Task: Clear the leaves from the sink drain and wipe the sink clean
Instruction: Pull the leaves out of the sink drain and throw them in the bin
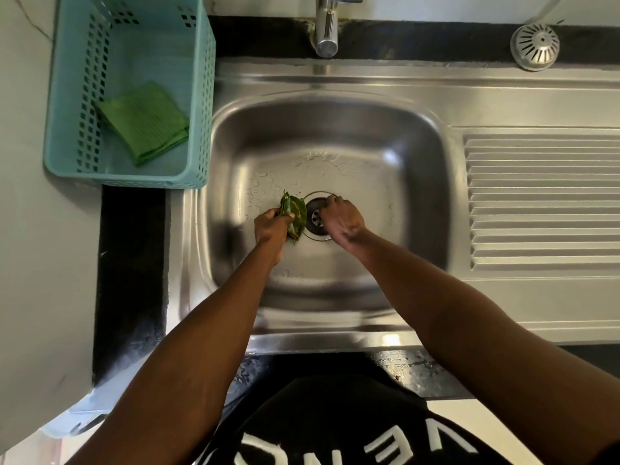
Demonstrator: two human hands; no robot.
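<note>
A stainless steel sink (335,135) has a round drain (315,218) in the middle of its wet basin. My left hand (270,228) is closed on a bunch of green leaves (295,214) just left of the drain. My right hand (342,219) rests over the drain's right side with its fingers curled at the rim; whether it holds anything is hidden. A folded green cloth (144,122) lies inside a teal plastic basket (70,95) on the counter at the left.
A chrome tap (327,31) stands at the back above the basin. A domed metal drain strainer (535,47) sits on the dark ledge at the back right. The ribbed draining board (543,199) fills the right side. Black counter edging (131,263) borders the sink's left.
</note>
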